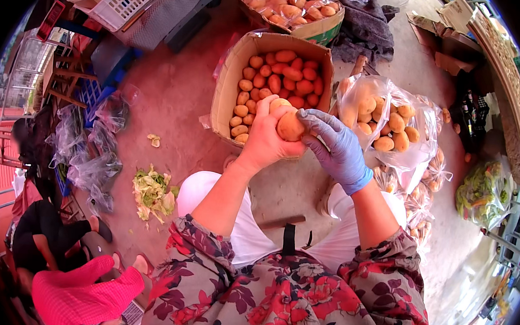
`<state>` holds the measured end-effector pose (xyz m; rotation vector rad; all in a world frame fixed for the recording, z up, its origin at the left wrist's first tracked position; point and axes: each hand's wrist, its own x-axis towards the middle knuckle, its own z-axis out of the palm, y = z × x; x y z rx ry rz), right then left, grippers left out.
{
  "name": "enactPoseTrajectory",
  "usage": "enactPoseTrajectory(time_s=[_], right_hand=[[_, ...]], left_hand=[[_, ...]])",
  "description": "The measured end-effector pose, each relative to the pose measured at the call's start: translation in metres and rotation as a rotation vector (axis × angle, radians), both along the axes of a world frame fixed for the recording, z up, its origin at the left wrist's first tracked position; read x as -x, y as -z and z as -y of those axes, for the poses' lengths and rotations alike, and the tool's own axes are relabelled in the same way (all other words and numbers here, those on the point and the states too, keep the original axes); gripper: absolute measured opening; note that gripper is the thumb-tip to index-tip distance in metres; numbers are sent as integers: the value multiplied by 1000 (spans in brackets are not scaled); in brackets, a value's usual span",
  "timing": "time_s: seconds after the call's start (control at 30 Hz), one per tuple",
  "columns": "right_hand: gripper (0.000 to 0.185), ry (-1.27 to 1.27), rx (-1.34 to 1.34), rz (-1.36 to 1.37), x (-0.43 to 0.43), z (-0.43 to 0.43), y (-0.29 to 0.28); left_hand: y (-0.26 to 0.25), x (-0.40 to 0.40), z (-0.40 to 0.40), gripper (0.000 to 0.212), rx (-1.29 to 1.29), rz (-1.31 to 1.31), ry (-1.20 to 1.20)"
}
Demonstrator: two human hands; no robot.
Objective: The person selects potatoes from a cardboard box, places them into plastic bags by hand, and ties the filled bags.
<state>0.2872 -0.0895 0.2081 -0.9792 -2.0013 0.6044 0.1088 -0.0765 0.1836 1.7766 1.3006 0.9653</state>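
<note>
My left hand (269, 138) is bare and holds two potatoes (289, 126) above the near edge of an open cardboard box (230, 73). On my right hand (341, 148) is a blue glove; its fingertips touch the right side of the nearer potato, and whether they grip it cannot be told. Many loose potatoes (293, 73) lie in the box, those on its right side tinted red by the light. To the right of the box stands an open clear plastic bag (395, 127) part-filled with potatoes.
Another box (332, 24) of potatoes under clear film stands beyond. Tied bags of potatoes (419, 205) lie at right, near a bag of green vegetables (484, 194). Leaf scraps (152, 193) lie on the floor at left. Two other people sit at lower left.
</note>
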Motion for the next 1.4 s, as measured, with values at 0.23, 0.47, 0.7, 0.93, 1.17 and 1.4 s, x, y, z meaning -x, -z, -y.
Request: enactPoseTrajectory(time_s=[0.23,0.47,0.7,0.93,1.17,1.4], right_hand=[[24,5,111,19,-1,10,-7],[13,-443,434,-104,-20,10,-21],[39,-234,864,-239,-30,16,-16],[48,2,939,-561,9,-1,14],[36,20,1092,-718,6,4,18],[36,-8,-72,214,4,4,-1]], left_hand=[[-11,3,11,57,192,34,108],[-1,10,9,59,207,93,101],[-3,11,6,62,172,51,8],[-9,-5,7,69,140,-229,-30],[-13,-4,11,66,101,-125,-74],[-19,8,12,64,192,-186,-42]])
